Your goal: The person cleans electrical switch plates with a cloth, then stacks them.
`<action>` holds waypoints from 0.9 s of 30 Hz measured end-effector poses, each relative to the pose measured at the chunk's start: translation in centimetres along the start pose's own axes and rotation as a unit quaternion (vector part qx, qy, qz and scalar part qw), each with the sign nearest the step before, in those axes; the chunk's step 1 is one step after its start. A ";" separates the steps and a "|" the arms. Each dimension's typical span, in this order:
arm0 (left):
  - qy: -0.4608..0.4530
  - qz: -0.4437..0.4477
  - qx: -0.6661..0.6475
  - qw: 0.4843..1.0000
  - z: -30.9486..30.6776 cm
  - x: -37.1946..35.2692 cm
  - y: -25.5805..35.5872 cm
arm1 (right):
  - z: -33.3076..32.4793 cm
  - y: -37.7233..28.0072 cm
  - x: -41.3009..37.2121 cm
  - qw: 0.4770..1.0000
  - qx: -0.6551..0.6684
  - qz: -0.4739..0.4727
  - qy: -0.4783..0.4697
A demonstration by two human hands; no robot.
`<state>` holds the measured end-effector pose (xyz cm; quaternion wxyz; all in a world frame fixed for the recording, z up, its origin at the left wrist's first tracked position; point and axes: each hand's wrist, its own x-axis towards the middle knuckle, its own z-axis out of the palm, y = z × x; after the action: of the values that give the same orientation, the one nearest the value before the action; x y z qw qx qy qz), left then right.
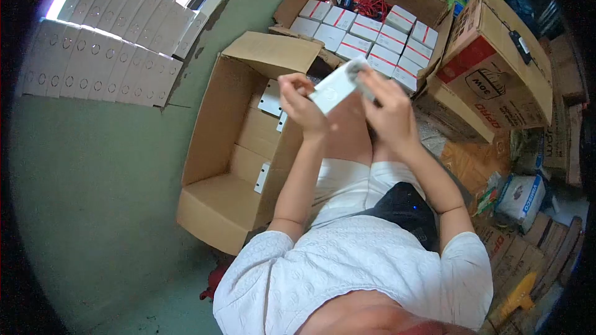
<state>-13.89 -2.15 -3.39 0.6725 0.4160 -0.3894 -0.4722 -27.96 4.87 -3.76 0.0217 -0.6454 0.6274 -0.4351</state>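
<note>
White shirt (372, 260) is nearest; left hand (303, 109) pinches white box (334, 90), right hand (391, 108) has unclear grip; loose fingers could drop it.

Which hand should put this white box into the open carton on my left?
Left, I'd say: your left hand is at the white box and closer to the open carton than your right hand.

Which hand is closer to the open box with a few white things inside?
Left. The left hand is near the cardboard box; the right hand is farther off, past the small white box.
</note>
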 end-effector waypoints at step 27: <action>0.025 -0.030 -0.133 0.990 -0.1 1.2 1.9 | 0.2 0.8 2.1 0.996 0.005 0.011 0.086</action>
<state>-12.91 -2.91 -1.48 0.7166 0.3464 -0.2939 -0.5292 -28.86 2.91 -3.23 -0.0243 -0.5985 0.6322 -0.4915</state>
